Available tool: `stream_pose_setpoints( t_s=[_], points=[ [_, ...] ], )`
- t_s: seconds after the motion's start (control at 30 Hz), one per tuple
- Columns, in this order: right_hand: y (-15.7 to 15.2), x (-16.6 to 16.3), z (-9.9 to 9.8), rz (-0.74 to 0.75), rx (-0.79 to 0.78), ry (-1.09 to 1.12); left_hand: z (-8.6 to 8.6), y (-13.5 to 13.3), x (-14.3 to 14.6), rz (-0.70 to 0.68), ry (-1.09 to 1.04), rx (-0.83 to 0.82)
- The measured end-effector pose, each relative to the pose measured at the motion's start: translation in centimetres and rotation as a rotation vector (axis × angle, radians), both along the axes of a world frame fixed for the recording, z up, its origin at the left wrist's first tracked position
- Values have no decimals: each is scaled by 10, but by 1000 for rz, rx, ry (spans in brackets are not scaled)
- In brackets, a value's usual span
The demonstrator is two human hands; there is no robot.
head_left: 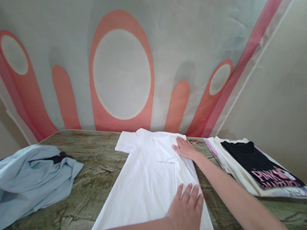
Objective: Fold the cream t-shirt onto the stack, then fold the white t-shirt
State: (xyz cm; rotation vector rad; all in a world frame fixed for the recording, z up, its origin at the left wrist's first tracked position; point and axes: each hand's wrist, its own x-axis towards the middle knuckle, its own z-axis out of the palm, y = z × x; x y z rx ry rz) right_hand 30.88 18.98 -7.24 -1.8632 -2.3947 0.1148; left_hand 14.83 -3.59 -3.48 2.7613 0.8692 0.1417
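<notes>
A white T-shirt (pixel 140 184) lies spread on the table, its right side folded inward so that one sleeve rests across the body. The other sleeve sticks out at the far left. My right hand (pixel 185 148) lies flat on the folded part near the far end, fingers stretched out. Closer to me, my left hand (pixel 186 215) presses flat on the shirt's right side with its fingers spread. Neither hand grips the cloth.
To the left a crumpled light-blue garment (pixel 31 183) lies in a heap with some dark cloth. A stack of folded clothes, topped by a black T-shirt (pixel 253 160) with pink lettering, sits at right. The wood-patterned table (pixel 96 167) ends at a wall with a printed hanging (pixel 164 41).
</notes>
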Motion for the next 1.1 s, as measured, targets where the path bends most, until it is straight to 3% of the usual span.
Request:
stream_pose_setpoints(
  t_s=[0.2, 0.37, 0.53, 0.8, 1.0, 1.1],
  points=[
    [49, 15, -2, -146, -42, 71, -2, 0, 1, 9, -12, -1],
    [64, 24, -4, -242, -9, 120, 0, 1, 1, 11, -15, -15],
    [57, 45, 4, -315, 88, 160, -2, 1, 0, 10, -22, -15],
    [13, 35, -18, -7, 33, 98, -1, -2, 1, 20, -23, -20],
    [27, 61, -4, -329, 111, 118, 1, -2, 0, 22, -30, -22],
    [32, 72, 4, -344, 183, 155, -1, -2, -1, 10, -33, -26]
  ],
)
